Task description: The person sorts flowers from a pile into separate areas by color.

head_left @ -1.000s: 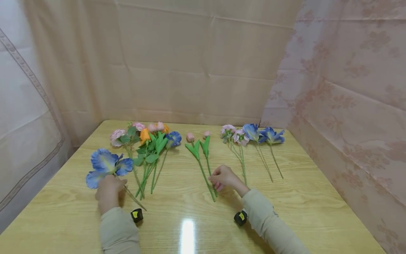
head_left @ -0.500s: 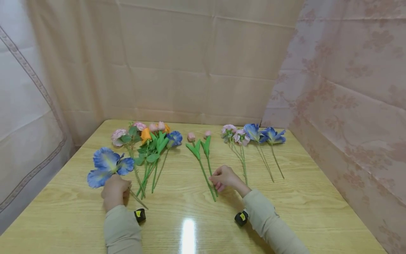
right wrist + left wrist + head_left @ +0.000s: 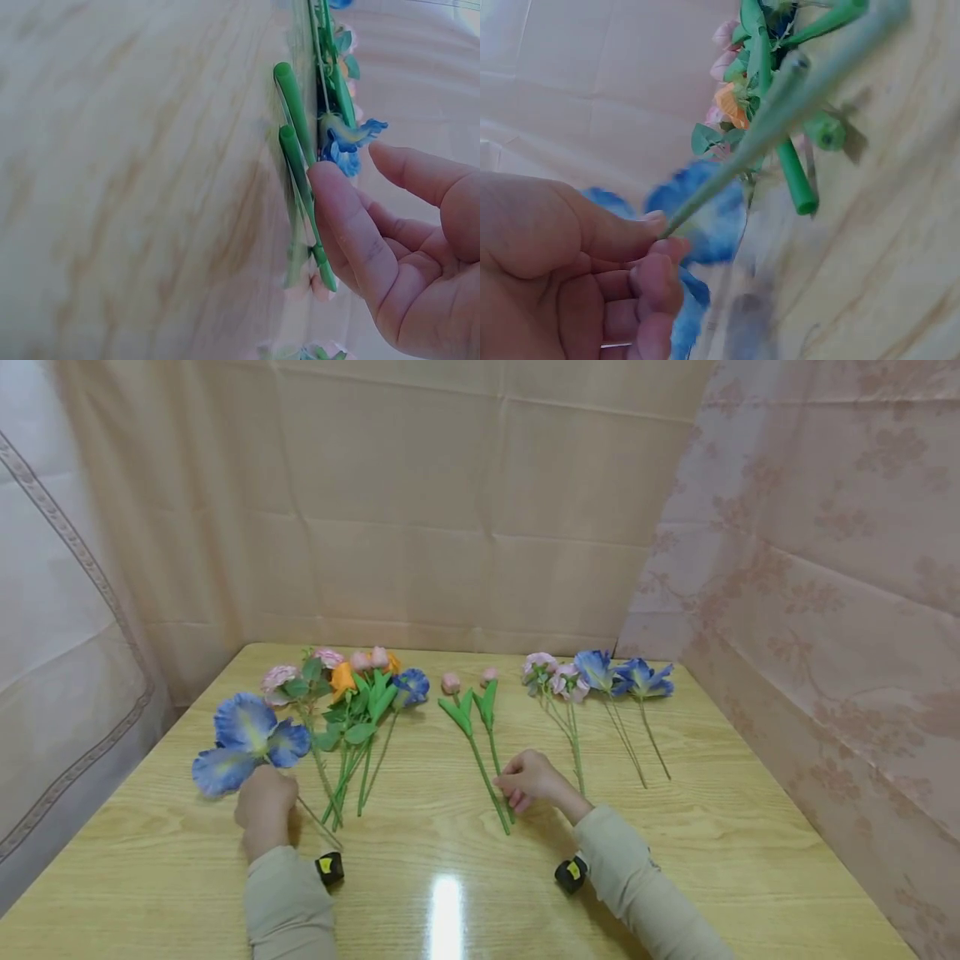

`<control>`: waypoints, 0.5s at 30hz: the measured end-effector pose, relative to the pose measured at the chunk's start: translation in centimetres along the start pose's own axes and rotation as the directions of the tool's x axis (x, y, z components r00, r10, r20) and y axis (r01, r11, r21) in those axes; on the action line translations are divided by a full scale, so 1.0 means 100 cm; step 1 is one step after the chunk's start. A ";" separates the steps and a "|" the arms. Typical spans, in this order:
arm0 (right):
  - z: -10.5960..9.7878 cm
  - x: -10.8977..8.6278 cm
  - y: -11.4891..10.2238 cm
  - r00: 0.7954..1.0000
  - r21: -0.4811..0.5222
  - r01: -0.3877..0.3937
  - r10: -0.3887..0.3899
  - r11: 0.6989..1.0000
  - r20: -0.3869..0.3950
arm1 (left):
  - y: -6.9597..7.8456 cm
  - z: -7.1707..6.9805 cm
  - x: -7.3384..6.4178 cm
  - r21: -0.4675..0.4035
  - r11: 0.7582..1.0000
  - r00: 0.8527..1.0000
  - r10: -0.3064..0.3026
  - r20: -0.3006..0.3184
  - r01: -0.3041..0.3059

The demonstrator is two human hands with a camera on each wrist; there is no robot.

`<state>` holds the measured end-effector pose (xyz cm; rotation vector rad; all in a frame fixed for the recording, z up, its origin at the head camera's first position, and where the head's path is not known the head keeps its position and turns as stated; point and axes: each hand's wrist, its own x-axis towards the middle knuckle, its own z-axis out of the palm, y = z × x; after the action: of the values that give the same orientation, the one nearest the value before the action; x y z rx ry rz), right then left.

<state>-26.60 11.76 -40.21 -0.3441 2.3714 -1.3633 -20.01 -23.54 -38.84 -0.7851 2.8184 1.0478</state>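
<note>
My left hand [image 3: 266, 802] pinches the stem of a large blue iris [image 3: 242, 724] between thumb and fingers, at the table's left side. In the left wrist view the stem [image 3: 739, 156] runs up and right from the fingertips, with the blue petals behind the hand. My right hand [image 3: 534, 778] stays low over the table, just right of two pink tulips [image 3: 459, 717] with green leaves. In the right wrist view its thumb and index finger are apart, nothing between them, and the fingertips overlap the green tulip stems [image 3: 296, 112].
Left of centre lies a bunch with pink roses [image 3: 277, 681], orange flowers [image 3: 342, 679], tulips and a smaller blue iris [image 3: 410, 687]. At the back right are pale pink flowers [image 3: 567, 683] and two blue irises [image 3: 642, 681]. A beige curtain [image 3: 420, 502] stands behind the table.
My left hand has shifted slightly right and up, then the iris bloom swung a little up and left as the stem turned. My right hand and the lying flowers have stayed put.
</note>
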 end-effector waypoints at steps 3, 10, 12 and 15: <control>-0.001 0.000 0.000 1.000 0.002 0.003 -0.003 1.000 0.005 | 0.002 0.000 0.000 -0.015 1.000 0.999 0.006 -0.046 -0.007; -0.002 -0.003 -0.002 1.000 -0.002 -0.003 0.003 1.000 0.012 | 0.015 0.000 -0.006 -0.010 0.991 0.985 0.132 -0.115 -0.134; -0.001 -0.004 -0.003 1.000 -0.002 -0.001 0.001 1.000 0.010 | 0.021 0.002 -0.008 0.002 0.982 0.974 0.187 -0.131 -0.189; -0.001 -0.004 -0.003 1.000 -0.004 0.003 -0.003 1.000 0.004 | 0.034 0.006 -0.011 -0.002 0.967 0.958 0.254 -0.130 -0.256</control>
<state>-26.27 11.78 -39.81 -0.3522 2.3715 -1.3577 -20.72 -20.49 -37.06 -0.5155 3.0891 1.0919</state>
